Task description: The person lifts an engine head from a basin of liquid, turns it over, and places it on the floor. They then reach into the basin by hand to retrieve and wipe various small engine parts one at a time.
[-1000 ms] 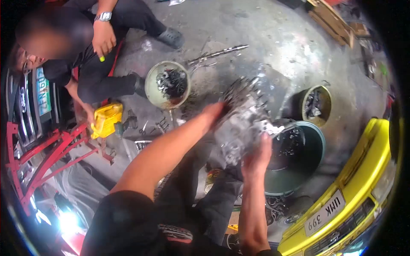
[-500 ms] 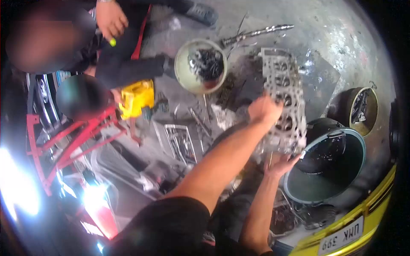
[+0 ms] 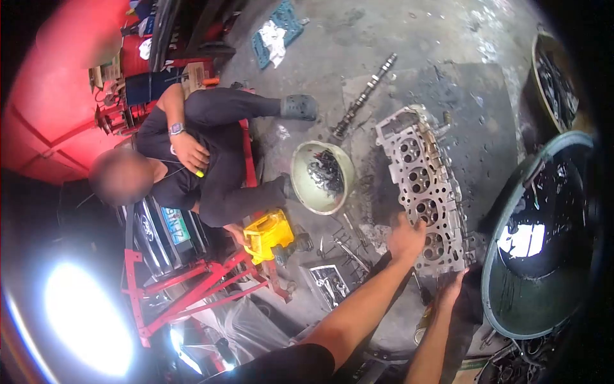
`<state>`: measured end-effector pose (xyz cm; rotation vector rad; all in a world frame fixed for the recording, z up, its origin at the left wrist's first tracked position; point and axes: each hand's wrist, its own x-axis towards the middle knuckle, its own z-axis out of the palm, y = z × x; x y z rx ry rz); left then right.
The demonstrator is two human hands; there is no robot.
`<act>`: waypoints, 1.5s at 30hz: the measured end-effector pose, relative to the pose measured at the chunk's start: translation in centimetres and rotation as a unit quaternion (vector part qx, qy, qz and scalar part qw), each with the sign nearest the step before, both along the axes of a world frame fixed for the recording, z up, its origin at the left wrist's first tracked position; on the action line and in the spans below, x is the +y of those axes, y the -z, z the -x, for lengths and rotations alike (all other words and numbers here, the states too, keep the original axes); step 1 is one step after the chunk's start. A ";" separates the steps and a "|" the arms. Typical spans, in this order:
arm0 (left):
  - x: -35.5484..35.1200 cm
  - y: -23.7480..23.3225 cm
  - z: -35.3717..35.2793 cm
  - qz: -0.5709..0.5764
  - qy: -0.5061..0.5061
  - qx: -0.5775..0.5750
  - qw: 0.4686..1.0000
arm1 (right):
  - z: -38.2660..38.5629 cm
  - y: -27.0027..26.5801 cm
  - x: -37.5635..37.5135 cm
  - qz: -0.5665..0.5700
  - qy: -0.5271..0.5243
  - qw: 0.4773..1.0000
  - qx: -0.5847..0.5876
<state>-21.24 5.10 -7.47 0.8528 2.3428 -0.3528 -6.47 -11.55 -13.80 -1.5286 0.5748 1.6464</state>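
Note:
A grey metal engine cylinder head (image 3: 441, 205) stands at centre right, its flat face with a row of round chambers turned towards me. My left hand (image 3: 405, 238) is closed at the lower left edge of this face, thumb and finger against the metal beside the lower chambers. Under the near end, my right hand (image 3: 451, 289) grips the cylinder head from below; some of its fingers are hidden behind the metal. Beyond the cylinder head, a camshaft (image 3: 366, 96) lies on the floor.
A large tub (image 3: 489, 281) with dark liquid stands close on the right, a smaller bucket (image 3: 537, 105) behind it. Left are a pale basin (image 3: 300, 182) of metal parts, a tray of tools (image 3: 329, 285), a yellow case (image 3: 268, 235) and a seated person (image 3: 220, 150) in dark clothes.
My view has shifted, showing more of the seated person and the floor beyond. My left hand has moved down along the cylinder head towards its left edge. My right hand stays at the near end.

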 end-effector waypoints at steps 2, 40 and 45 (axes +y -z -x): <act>-1.0 1.3 -1.1 0.011 -0.019 0.004 1.000 | -1.0 2.7 -1.2 0.011 0.024 0.999 0.034; -13.2 16.1 6.5 -0.195 -0.199 -0.224 0.934 | -2.2 -5.2 -3.1 -0.108 -0.495 0.838 -0.204; -11.3 9.6 6.8 -0.152 0.029 -0.016 0.988 | -9.9 -11.7 -1.3 -0.205 -0.457 0.834 -0.230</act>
